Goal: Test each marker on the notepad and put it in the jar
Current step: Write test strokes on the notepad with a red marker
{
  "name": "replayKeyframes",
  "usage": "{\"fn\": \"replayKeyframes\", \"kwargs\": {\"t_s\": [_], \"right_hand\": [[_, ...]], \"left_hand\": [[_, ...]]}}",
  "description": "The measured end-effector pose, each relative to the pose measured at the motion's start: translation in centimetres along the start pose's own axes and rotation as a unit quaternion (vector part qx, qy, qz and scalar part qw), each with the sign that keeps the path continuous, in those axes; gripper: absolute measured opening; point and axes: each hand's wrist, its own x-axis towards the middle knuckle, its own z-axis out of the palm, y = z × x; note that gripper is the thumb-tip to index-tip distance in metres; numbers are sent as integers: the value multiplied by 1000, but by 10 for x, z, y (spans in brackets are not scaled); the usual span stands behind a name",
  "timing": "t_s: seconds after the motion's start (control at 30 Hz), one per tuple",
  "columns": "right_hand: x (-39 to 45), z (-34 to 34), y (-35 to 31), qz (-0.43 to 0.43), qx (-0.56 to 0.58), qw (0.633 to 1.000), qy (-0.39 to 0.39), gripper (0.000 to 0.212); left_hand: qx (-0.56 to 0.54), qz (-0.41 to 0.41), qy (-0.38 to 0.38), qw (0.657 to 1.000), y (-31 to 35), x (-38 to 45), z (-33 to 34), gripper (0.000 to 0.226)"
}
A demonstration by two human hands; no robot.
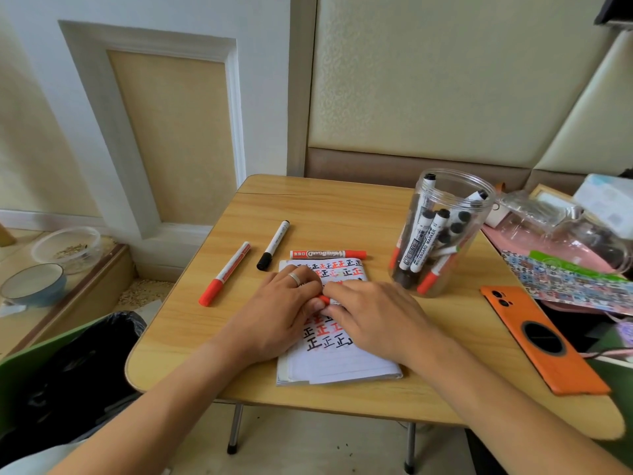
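Observation:
A white notepad (337,361) covered in red and black marks lies in the middle of the small wooden table (342,214). My left hand (277,313) and my right hand (373,317) meet over it, both gripping a red marker (324,299) of which only a small red part shows between the fingers. On the table lie three more markers: a red-capped one (226,273) at the left, a black-capped one (273,245) beside it, and a red whiteboard marker (328,254) along the pad's far edge. A clear plastic jar (442,231) at the right holds several markers.
An orange phone (544,341) lies face down at the table's right edge. Clutter with a patterned sheet (568,275) and clear plastic sits beyond it. A black bin bag (78,365) stands low at the left, with bowls (34,282) on a ledge.

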Motion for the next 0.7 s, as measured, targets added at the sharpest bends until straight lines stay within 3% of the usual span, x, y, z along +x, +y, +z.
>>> {"fn": "replayKeyframes", "kwargs": {"t_s": [0.37,0.7], "right_hand": [[4,-5,-2,21,-17,998,-50,29],[5,-9,-5,17,-42,997,-61,34]], "left_hand": [[-3,2,-2,1000,-2,0,2,60],[-8,-1,6,1000,-4,0,4,50]]}}
